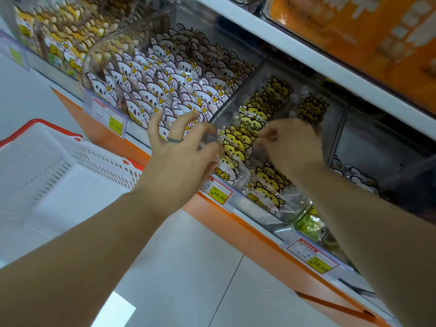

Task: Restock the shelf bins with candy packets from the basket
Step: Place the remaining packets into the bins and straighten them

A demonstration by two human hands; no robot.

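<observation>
the fingers point(154, 122) of the left hand point(179, 156) are spread wide and slightly hooked. their tips rest against the near end of a row of yellow cat-face candy packets point(236, 142) without gripping any.

far left sits the white plastic basket with a red rim point(99, 152), one only, with no packets in the part that shows. above it, one blurred bin of yellow-brown packets point(59, 38). next, one clear curved-front bin point(99, 47) packed with white bear-face packets point(165, 86), too many to count.

then comes the clear plastic bin point(304, 210) being filled, where the cat packets stand in what look like two or three rows, though overlap hides the exact count. the right hand point(295, 142) curls over the row and pinches the packet tops between thumb and fingertips.

to do this well, the left hand should brace the row's front while the right squares the packets upright, faces forward, and closes the gaps.

furthest right, one nearly bare clear bin point(368, 138) holds a few white packets point(358, 178). that makes four bins and three yellow price tags point(218, 195).
</observation>
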